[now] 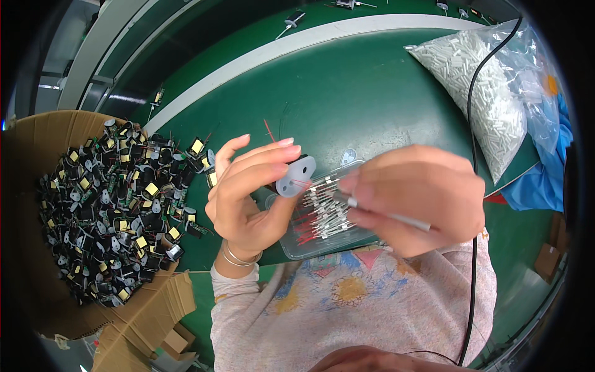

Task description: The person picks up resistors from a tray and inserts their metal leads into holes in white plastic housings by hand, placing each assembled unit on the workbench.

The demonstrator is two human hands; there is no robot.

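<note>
The left hand (251,201) pinches a black component with a grey oval face (297,176) and red wires, over the upper left edge of a clear plastic tray (331,250). The right hand (421,198) is motion-blurred, but its fingers appear closed on a slim silver tool (403,219). In the tray lie white-sleeved, red-ended pieces (328,218). Farther left, a cardboard box (34,133) holds heaped black, grey and yellow components (124,211); at upper right, a clear bag (538,84) bulges with short white tubes (477,93).
</note>
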